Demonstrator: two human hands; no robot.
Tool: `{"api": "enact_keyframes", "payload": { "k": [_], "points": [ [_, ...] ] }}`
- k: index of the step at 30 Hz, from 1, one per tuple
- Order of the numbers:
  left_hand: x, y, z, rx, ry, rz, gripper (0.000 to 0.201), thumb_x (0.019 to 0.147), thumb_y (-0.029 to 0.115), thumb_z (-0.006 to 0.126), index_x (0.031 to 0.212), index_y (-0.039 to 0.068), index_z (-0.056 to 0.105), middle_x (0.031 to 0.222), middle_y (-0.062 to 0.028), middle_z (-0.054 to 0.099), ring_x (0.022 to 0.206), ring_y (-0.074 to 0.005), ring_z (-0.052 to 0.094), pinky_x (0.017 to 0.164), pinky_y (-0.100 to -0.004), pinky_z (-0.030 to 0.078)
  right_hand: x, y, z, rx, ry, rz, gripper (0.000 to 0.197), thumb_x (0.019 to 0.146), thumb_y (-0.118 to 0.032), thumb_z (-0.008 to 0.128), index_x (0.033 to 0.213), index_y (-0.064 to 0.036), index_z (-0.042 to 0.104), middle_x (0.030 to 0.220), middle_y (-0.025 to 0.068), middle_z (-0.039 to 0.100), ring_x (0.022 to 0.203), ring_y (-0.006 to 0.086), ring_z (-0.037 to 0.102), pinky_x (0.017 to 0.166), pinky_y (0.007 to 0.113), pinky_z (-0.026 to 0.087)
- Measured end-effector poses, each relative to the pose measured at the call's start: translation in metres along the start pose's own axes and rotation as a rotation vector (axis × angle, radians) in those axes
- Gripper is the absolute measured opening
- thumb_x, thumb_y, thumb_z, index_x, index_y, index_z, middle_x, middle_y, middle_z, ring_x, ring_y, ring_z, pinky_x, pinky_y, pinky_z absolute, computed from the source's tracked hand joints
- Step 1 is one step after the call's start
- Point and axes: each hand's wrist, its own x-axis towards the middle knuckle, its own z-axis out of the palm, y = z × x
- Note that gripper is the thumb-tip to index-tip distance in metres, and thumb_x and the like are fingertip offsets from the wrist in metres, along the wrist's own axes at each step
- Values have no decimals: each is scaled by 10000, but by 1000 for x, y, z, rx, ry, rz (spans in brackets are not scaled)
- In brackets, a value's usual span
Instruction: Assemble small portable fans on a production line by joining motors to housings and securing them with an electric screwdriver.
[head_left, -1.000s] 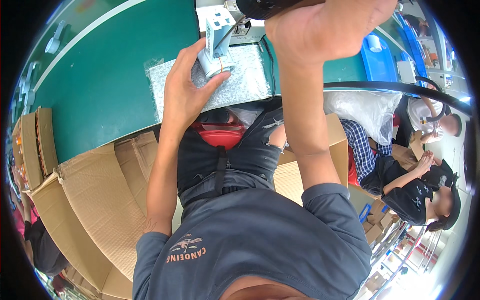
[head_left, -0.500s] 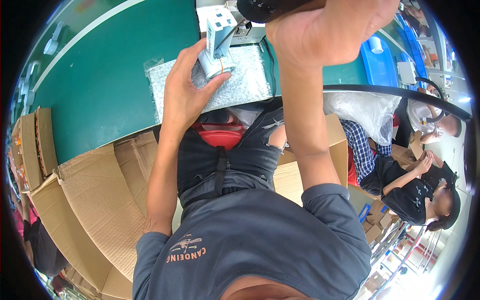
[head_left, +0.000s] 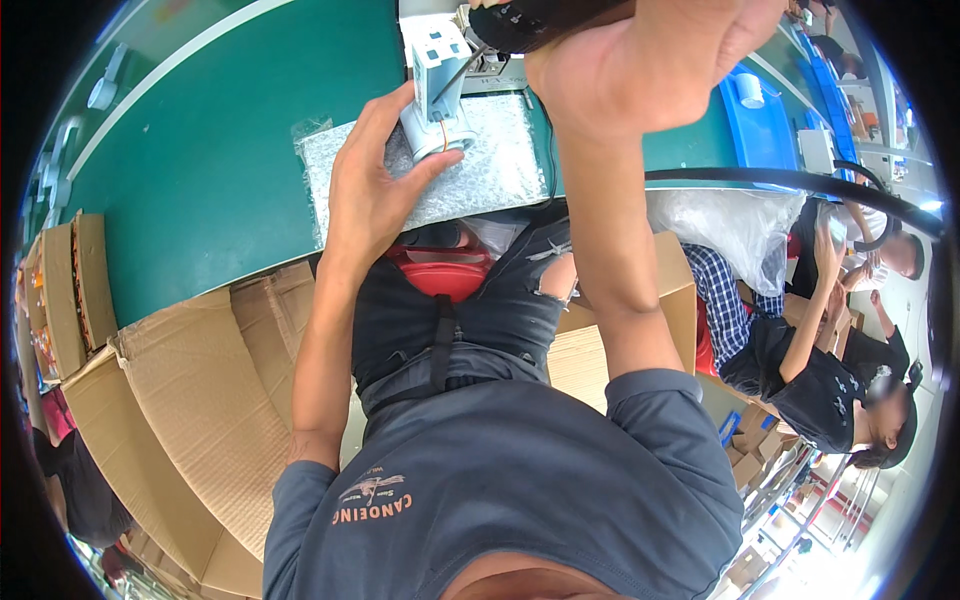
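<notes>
My left hand (head_left: 375,165) is closed around the round base of a pale plastic housing (head_left: 437,70), fingers on one side and thumb on the other. The housing stands upright on a sheet of bubble wrap (head_left: 490,150), and a short orange wire shows near its base. Raised at the top of the view, my right hand (head_left: 650,75) grips a thick black electric screwdriver (head_left: 535,25). Its thin metal shaft slants down to the left into the housing's open side. The tip's exact contact is too small to make out.
A white boxy device (head_left: 500,75) stands behind the housing on the green bench (head_left: 230,140), with a dark cable beside it. A blue tray (head_left: 755,125) holds a white cup at right. Open cardboard boxes (head_left: 190,400) flank my legs. Co-workers (head_left: 820,390) sit at right.
Both hands and the screwdriver stay almost in place, with the housing shifted very slightly. The co-worker at right has raised an arm.
</notes>
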Motion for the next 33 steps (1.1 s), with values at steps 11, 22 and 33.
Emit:
{"api": "enact_keyframes", "payload": {
  "k": [11,22,33],
  "points": [
    [3,1,-1,24,4,42,678,750,151,903,1347,7,614,1234,-160,674,1106,-323,673,960,-377,518,33,-16,0,-336,-83,-29,492,983,-47,674,1399,38,425,864,71,643,562,82,566,490,219,454],
    [7,7,-38,-438,-146,-144,673,756,80,906,1356,-11,616,1261,-103,696,1153,-200,655,1057,-365,486,15,-42,-62,-286,1,-104,345,1049,-198,558,1303,31,507,738,129,618,533,170,579,500,296,496],
    [210,-158,-99,-350,103,-51,657,881,164,829,1437,0,519,1232,-105,686,1134,-191,655,1025,-339,505,-127,-6,-119,-614,207,668,318,1122,-170,436,1087,78,632,728,28,508,636,114,480,599,267,440]
  ]
}}
